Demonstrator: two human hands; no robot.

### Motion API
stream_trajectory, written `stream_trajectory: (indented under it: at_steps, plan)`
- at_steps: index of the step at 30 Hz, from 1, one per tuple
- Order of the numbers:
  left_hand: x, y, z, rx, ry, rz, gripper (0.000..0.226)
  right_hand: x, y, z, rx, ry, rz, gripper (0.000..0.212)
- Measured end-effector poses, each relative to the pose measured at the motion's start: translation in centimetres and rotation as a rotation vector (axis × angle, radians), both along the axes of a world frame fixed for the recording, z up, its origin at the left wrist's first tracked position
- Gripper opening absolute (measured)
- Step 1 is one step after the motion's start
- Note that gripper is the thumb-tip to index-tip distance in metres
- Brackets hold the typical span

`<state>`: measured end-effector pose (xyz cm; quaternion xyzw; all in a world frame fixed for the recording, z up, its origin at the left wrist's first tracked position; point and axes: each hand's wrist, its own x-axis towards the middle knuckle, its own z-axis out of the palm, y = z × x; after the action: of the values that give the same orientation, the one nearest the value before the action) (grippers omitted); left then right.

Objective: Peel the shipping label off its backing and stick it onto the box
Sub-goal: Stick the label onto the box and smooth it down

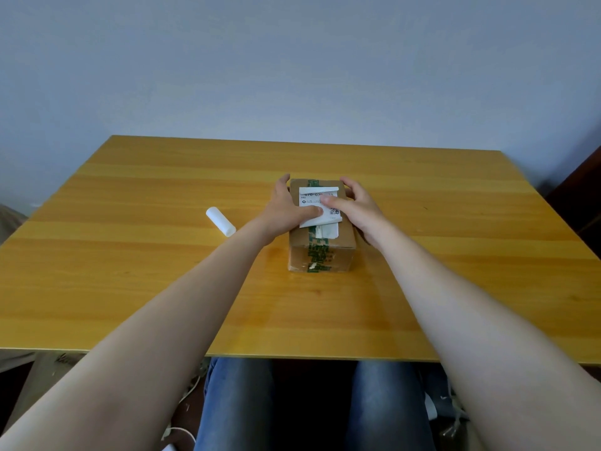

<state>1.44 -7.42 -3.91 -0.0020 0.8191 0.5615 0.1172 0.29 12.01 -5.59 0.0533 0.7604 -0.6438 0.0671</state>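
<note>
So, going from the left: a small white roll (221, 221) lies on its side on the yellow wooden table (130, 255), angled a bit, near the box but well clear of both hands. I can't tell if it's spare labels or just backing paper. Next is the left hand (287, 211), which sits against the left side of the box (322, 252). Its fingers reach up round the far left corner and its thumb lies flat across the lower part of the shipping label (320, 206), so it's gripping the box and pressing the label at once. The box is a small brown cardboard one, roughly mid-table, with green tape (317, 255) running down the top and over the near face. The label is already on the top of the box, white with black print and a QR code. It's a little crooked, and its near edge looks slightly lifted. A smaller white scrap (330, 231) pokes out just under that edge, over the tape. The right hand (356, 209) mirrors the left, with its fingers curled round the far right corner of the box and its thumb pushing down on the middle of the label. Both bare forearms stretch in from the bottom, with jeans (234, 405) showing under the table edge.
</note>
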Motion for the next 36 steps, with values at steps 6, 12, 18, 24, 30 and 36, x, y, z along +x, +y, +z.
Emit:
stream_trajectory:
  at_steps: [6, 12, 18, 24, 30, 36]
  plan:
    - [0.0, -0.5, 0.0, 0.048, -0.025, -0.012, 0.120, 0.3, 0.3, 0.1, 0.027, -0.024, 0.113, 0.103]
    - [0.1, -0.9, 0.2, 0.068, -0.040, -0.011, 0.120, 0.3, 0.3, 0.2, 0.068, -0.033, 0.184, 0.112]
    - [0.3, -0.7, -0.1, 0.038, -0.010, 0.026, 0.106, 0.5, 0.5, 0.3, 0.081, -0.016, 0.176, 0.098]
    - [0.5, -0.6, -0.3, 0.023, 0.009, 0.029, 0.099, 0.8, 0.6, 0.5, 0.100, -0.018, 0.163, 0.088]
    - [0.6, -0.4, -0.3, 0.033, -0.001, 0.042, 0.089, 1.3, 0.5, 0.6, 0.116, -0.017, 0.142, 0.076]
    - [0.8, -0.3, -0.5, 0.016, 0.010, 0.074, 0.077, 1.7, 0.4, 0.7, 0.133, -0.019, 0.118, 0.073]
